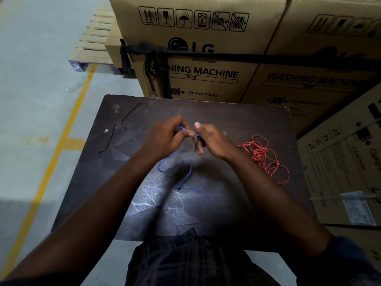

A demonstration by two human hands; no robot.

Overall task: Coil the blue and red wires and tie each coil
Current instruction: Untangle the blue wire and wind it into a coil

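Blue wire (pixel 186 176) between both hands

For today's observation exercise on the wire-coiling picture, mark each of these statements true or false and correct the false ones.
1. Both hands hold the blue wire. True: the left hand and the right hand pinch the blue wire between them.
2. The red wire is already a neat, tied coil. False: the red wire lies in a loose tangle on the dark board.
3. The red wire lies to the right of the hands. True.
4. Part of the blue wire trails on the board toward the person. True.
5. The cardboard boxes behind the board are blank. False: the cardboard box reads "WASHING MACHINE".
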